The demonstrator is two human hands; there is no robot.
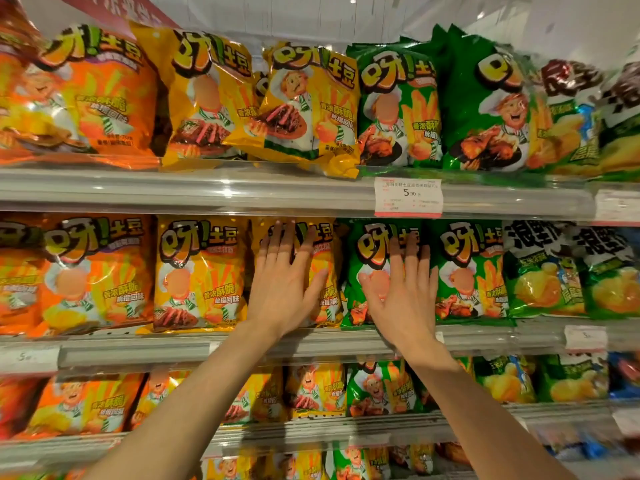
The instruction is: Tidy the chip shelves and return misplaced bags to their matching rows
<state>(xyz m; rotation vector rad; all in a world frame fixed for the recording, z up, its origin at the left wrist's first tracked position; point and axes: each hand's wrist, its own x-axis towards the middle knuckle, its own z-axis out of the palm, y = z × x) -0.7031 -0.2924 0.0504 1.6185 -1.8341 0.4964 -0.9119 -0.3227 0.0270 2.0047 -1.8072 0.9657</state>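
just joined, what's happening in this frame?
A person is facing stocked chip shelves, both hands flat against bags on the middle shelf. The left hand presses on a yellow bag; the right hand presses on the green bag beside it. Neither bag is gripped or lifted. Colours sit in matching columns: orange, yellow, green. On the top shelf, one tilted yellow bag leans out over the shelf edge.
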